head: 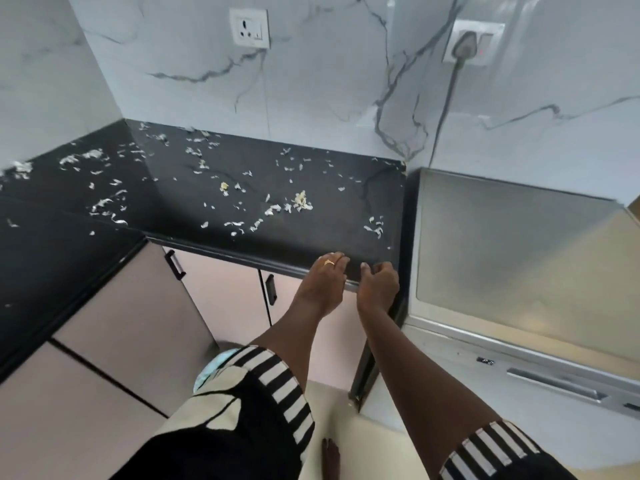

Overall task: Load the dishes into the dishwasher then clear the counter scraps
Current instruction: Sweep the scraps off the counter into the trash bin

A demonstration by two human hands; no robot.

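Note:
Pale vegetable scraps [300,201] lie scattered over the black counter [311,233], thickest at the middle and the far left. Both my hands are at the counter's front edge, near its right end. My left hand [323,284], with a ring on it, is cupped against the edge with its fingertips on top. Beside it, my right hand [378,285] has bent fingers whose tips rest on the counter edge. Nothing shows in either hand. To the right stands the silver dishwasher [512,244], its door closed. No dishes are in view.
Marble wall panels rise behind the counter, with a socket [249,27] and a plugged-in cord [446,98] running down to the dishwasher. Pink cabinet doors [221,292] with black handles sit under the counter. The counter turns a corner at the left.

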